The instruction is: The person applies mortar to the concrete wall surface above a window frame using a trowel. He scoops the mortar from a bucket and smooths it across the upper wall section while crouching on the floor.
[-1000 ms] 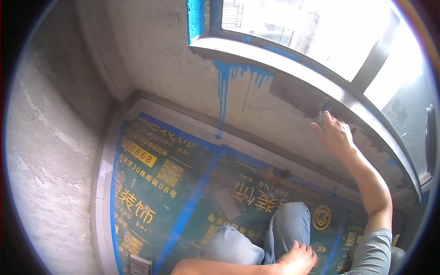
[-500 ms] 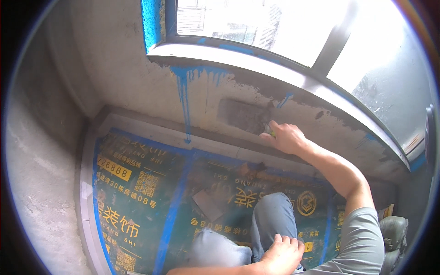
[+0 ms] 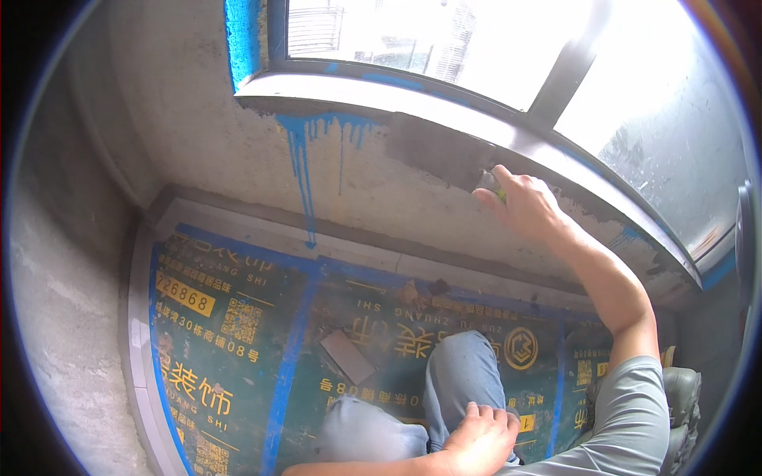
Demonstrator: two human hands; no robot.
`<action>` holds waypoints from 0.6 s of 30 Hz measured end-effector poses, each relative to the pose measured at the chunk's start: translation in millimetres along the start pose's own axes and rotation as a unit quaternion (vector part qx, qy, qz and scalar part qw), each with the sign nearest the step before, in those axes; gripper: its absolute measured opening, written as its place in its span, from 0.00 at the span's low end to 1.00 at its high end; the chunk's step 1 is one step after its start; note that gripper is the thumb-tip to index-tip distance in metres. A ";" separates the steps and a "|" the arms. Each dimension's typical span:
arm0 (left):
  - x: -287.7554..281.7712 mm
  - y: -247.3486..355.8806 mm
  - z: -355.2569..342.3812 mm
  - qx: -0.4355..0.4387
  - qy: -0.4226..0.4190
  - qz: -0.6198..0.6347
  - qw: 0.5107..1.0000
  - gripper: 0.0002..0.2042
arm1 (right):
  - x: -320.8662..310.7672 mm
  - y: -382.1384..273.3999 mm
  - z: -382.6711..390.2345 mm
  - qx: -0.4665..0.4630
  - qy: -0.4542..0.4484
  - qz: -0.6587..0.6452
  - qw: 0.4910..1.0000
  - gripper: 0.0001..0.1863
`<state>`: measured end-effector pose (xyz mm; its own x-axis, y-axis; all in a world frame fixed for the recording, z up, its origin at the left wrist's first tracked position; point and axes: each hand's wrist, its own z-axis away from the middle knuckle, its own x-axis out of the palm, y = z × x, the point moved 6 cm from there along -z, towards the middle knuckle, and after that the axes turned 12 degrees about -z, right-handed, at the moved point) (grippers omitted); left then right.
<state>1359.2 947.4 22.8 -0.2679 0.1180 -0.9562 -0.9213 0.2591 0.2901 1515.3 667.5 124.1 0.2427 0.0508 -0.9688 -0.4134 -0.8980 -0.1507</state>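
The left hand (image 3: 480,440) lies slack over the bent right knee (image 3: 464,369), fingers loosely bent, with nothing seen in it. Below is the green floor sheet (image 3: 254,381), seamed with blue tape (image 3: 287,373); a flat greyish offcut (image 3: 348,357) lies mid-sheet, and dark crumbs (image 3: 438,286) sit near the sheet's far edge.

Farther out, the right hand (image 3: 524,198) closes round the handle of a trowel (image 3: 436,151). Its rectangular blade lies along the wall (image 3: 381,202), the upper edge just below the window ledge (image 3: 381,95), to the right of blue paint drips (image 3: 299,151).

The step in hand looks like a pass of the blade over the dark grey band (image 3: 591,208) under the ledge. The next move seems to call for even pressure, a nearly flat blade and a top edge kept clear of the ledge.

The writing is all on the sheet: yellow Chinese characters and Latin capitals, some upside down from here, a number on a yellow panel (image 3: 185,295) toward the left edge, square codes (image 3: 240,320) and a round emblem (image 3: 521,349) beside the right knee. Smaller lines blur. The window (image 3: 413,40) beyond is mostly glare.
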 end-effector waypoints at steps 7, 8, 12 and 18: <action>2.9 -7.9 -3.1 0.003 -0.023 0.042 0.999 0.22 | 9.0 14.2 -14.3 -0.004 0.000 0.013 1.000 0.27; 2.7 -9.0 -3.9 0.008 -0.028 0.051 0.998 0.22 | 11.5 15.6 -13.8 -0.003 0.004 0.016 1.000 0.26; 2.5 -12.0 -8.8 0.001 -0.026 0.062 0.998 0.23 | 14.2 21.6 -14.1 -0.001 -0.003 0.019 1.000 0.25; 9.4 -13.1 -13.7 0.003 0.005 0.061 0.998 0.24 | 15.9 19.6 -15.0 -0.004 0.001 0.006 1.000 0.23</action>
<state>1364.9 932.0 9.5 -0.3810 0.1401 -0.9139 -0.8799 0.2485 0.4049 1524.2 644.1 108.7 0.2383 0.0388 -0.9704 -0.4087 -0.9024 -0.1364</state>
